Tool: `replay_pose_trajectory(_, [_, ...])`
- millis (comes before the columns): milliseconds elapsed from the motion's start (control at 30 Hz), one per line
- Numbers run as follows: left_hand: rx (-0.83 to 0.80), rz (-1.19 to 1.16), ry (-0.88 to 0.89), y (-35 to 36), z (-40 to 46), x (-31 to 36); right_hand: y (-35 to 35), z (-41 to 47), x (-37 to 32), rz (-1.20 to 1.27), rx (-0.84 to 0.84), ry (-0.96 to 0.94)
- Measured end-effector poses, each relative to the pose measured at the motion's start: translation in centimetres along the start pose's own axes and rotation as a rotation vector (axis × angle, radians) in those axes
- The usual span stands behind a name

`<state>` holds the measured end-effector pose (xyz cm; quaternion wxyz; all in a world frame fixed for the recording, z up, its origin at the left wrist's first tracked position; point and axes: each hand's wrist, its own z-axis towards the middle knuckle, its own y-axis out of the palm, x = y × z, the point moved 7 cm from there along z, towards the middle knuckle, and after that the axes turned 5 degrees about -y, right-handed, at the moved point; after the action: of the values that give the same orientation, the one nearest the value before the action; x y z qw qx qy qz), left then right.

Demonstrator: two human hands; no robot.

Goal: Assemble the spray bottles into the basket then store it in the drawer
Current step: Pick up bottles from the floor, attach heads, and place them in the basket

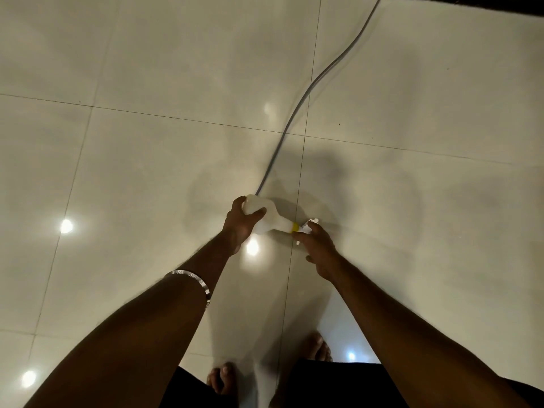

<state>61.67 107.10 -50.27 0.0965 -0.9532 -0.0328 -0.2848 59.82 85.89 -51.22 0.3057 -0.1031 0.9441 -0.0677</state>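
I hold a white spray bottle (269, 219) sideways above the tiled floor, its base pointing up-left. My left hand (240, 223) grips the bottle's body, thumb across its front. A yellow collar (294, 227) joins the neck to a white trigger head (309, 226). My right hand (319, 250) grips that trigger head, fingers curled around it and hiding most of it. No basket or drawer is in view.
A grey cable (297, 110) runs over the glossy beige floor tiles (147, 160) from the top right down to behind the bottle. My bare feet (223, 378) stand at the bottom. A dark edge (471, 4) crosses the top right corner.
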Motion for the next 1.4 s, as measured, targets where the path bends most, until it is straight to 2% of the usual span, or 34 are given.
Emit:
replay_pose_trajectory(200, [0.002, -0.08, -0.013, 0.2, 0.8, 0.0, -1.2, 0.4, -0.5, 0.002, 0.086, -0.072])
replay_pose_trajectory(333, [-0.089, -0.181, -0.125, -0.3, 1.5, -0.9, -2.0, 0.1, 0.6, 0.126, 0.152, 0.095])
replay_pose_trajectory(467, [-0.179, -0.316, -0.216, -0.7, 2.0, -1.6, -1.7, 0.0, 1.8, 0.535, 0.126, 0.22])
replay_pose_trajectory(567, [-0.222, -0.428, -0.232, -0.7, 1.5, -1.5, -0.8, 0.2, 2.4, 0.65, 0.039, 0.253])
replay_pose_trajectory(667, [-0.318, -0.476, -0.232, -0.3, 1.2, -1.2, 0.4, -0.1, 2.4, 0.581, -0.068, 0.236])
replay_pose_trajectory(767, [-0.377, -0.464, -0.247, -0.1, 0.7, -1.1, 1.5, -0.5, 1.7, 0.45, -0.229, 0.136])
replay_pose_trajectory(967, [-0.479, -0.453, -0.256, 0.3, -3.0, -0.7, 3.1, -3.1, -1.3, 0.443, -0.417, 0.014])
replay_pose_trajectory(1200, [-0.592, -0.472, -0.284, 0.1, -10.3, 0.1, 2.8, -9.0, -4.9, 0.426, -0.424, -0.038])
replay_pose_trajectory(1300, [-0.56, -0.453, -0.278, -0.5, -13.6, 1.1, 2.3, -12.2, -6.8, 0.399, -0.438, -0.059])
replay_pose_trajectory(1400, [-0.433, -0.389, -0.272, -2.0, -16.8, 2.2, 1.7, -16.2, -8.4, 0.341, -0.398, -0.074])
